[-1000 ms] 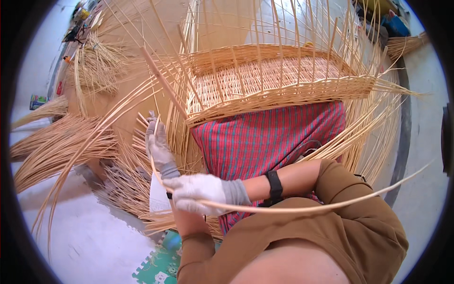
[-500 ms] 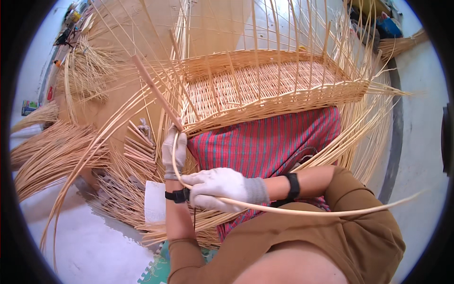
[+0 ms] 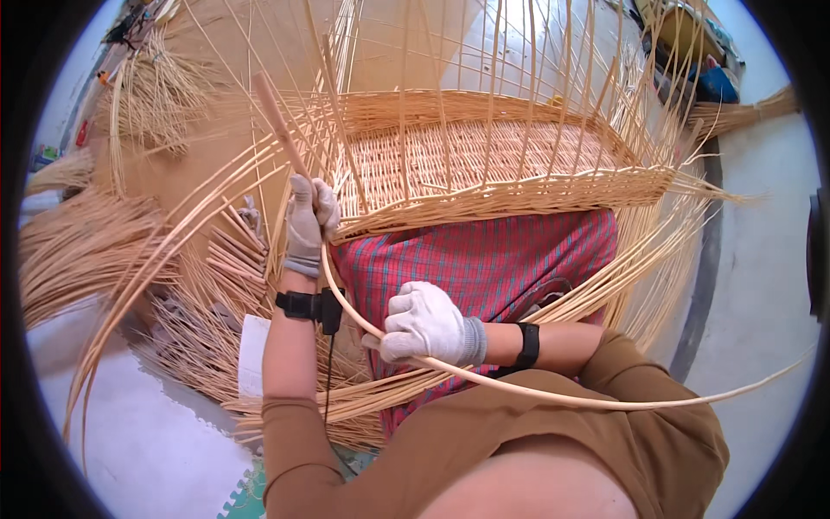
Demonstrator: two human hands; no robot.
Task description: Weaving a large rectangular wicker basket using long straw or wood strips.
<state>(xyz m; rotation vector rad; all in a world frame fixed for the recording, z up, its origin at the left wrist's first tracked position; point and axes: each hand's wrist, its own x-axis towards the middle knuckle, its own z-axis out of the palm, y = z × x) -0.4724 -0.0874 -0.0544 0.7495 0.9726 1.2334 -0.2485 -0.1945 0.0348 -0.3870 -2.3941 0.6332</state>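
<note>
My left hand [image 3: 311,216], in a white glove, grips the near-left corner of a rectangular wicker basket [image 3: 506,195] at the foot of a thick wooden stake [image 3: 275,112]. A long pale rod [image 3: 571,400] bends down from that hand and sweeps out to the right. My right hand [image 3: 419,324], also gloved, is closed on this rod lower down, in front of the red plaid cloth [image 3: 475,259] under the basket. Thin upright stakes rise from the basket's sides.
Loose cane bundles [image 3: 86,251] lie at the left, with short thick sticks [image 3: 238,251] beside my left forearm. Long canes [image 3: 635,251] run along the right. A pale sheet [image 3: 253,355] and a green foam mat [image 3: 246,493] lie lower left. Assorted items [image 3: 709,78] sit at the back right.
My left hand has risen to the basket's corner and now holds it with the rod's end. My right hand has moved right and slightly up, still holding the rod.
</note>
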